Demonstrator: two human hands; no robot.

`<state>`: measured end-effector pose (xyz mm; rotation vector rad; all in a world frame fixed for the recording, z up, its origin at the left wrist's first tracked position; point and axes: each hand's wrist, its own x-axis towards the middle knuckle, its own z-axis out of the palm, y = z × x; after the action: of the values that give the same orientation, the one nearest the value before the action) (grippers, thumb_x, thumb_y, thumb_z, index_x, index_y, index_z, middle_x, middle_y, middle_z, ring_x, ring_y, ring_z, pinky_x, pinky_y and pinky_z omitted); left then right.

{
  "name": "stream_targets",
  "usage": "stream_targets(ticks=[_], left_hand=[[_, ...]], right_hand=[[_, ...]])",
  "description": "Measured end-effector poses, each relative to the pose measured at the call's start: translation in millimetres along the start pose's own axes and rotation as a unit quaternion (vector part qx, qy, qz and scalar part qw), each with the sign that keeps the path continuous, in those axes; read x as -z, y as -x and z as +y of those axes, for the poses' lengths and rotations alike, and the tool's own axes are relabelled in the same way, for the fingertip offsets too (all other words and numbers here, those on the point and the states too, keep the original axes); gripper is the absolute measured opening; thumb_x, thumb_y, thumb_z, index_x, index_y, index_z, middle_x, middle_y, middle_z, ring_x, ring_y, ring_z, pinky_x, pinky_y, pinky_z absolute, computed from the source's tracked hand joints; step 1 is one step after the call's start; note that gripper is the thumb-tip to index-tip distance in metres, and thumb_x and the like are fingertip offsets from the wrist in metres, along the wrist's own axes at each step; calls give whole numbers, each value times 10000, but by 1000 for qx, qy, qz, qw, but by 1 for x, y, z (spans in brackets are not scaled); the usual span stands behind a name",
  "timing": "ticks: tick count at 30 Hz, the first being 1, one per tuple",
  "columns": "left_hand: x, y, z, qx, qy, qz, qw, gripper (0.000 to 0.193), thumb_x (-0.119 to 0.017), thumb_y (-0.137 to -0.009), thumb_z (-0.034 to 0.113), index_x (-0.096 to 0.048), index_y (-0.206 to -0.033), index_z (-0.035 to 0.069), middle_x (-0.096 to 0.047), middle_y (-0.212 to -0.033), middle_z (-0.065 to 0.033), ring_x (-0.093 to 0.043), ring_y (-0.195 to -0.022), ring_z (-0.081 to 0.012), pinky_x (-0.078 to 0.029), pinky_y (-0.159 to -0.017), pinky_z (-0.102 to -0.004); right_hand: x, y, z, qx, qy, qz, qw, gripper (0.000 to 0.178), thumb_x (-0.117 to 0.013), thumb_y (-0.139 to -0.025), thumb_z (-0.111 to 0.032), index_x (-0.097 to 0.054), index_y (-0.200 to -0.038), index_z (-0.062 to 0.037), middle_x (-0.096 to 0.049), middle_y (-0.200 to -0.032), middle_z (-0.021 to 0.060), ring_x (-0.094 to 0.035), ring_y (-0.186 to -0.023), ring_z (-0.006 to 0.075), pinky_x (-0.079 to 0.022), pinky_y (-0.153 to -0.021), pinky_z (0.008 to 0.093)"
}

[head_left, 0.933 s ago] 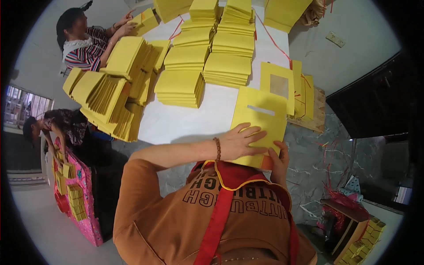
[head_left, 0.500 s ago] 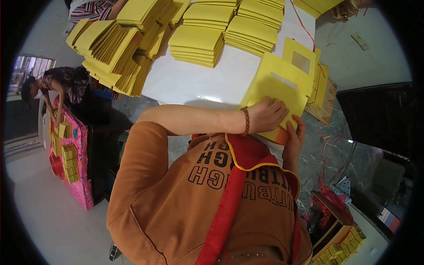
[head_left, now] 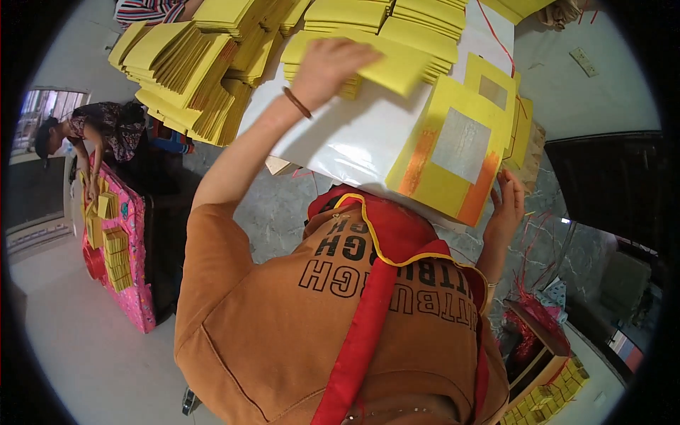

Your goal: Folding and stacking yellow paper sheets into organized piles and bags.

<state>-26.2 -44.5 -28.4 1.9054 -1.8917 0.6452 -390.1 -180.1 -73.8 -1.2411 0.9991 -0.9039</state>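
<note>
My left hand (head_left: pixel 329 69) reaches across the white tabletop, closed on a folded yellow paper (head_left: pixel 397 65), which is slightly blurred. That paper is over the front middle stack of folded yellow papers (head_left: pixel 290 72); whether it touches the stack I cannot tell. At the table's near right corner lies a flat yellow sheet (head_left: pixel 435 117) with a pale grey rectangle (head_left: pixel 460 145) and an orange strip (head_left: pixel 416 161) on either side of it. My right hand (head_left: pixel 506 202) is beside the sheet's right edge, fingers apart and raised, with nothing seen in it.
More folded stacks (head_left: pixel 418 39) and thick fanned bundles (head_left: pixel 180 67) cover the table's far and left parts. Another yellow sheet with a window (head_left: pixel 489 88) lies beyond. A red string (head_left: pixel 496 35) trails there. At left, another person (head_left: pixel 106 134) bends over a pink-covered table (head_left: pixel 134 248).
My left hand has moved from the sheet up and left to the stacks, carrying a folded paper. The grey rectangle and orange strips now show. My right hand has shifted right, off the sheet.
</note>
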Motion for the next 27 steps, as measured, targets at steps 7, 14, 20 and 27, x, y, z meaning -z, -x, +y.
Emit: stream_targets(ticks=[7,14,20,27], left_hand=[[-64,62,-93,115,-54,-101,987,543,-516,-757,-15,-505,-1220,268,-571,-1161,42,-508,-1045,-198,-343,-864,-379],[-65,63,-98,92,-33,-204,974,530,-482,-800,28,-447,-1283,244,-500,-1258,-29,-478,-1094,-250,-359,-897,-411],[-68,74,-105,114,30,-209,971,544,-527,-828,338,-378,-1335,211,-436,-1321,-77,-397,-1195,-276,-280,-989,-445],[-68,74,-92,80,-22,-188,979,653,-515,-805,550,-379,-1330,187,-420,-1325,-94,-383,-1205,-273,-273,-988,-448]], right_hand=[[-4,3,5,-13,-29,13,999,232,-490,-920,-209,-559,-1094,-71,-582,-1115,47,-517,-1082,157,-397,-878,317],[-8,10,6,-6,-36,20,999,228,-497,-916,-180,-560,-1095,-51,-574,-1094,47,-529,-1023,138,-404,-862,293],[-6,10,11,-3,-43,12,999,227,-488,-918,-160,-552,-1102,-43,-565,-1100,50,-526,-1008,130,-419,-864,285],[-7,9,10,-16,-38,-5,999,225,-486,-919,-148,-550,-1107,-43,-557,-1099,47,-528,-998,125,-441,-853,287]])
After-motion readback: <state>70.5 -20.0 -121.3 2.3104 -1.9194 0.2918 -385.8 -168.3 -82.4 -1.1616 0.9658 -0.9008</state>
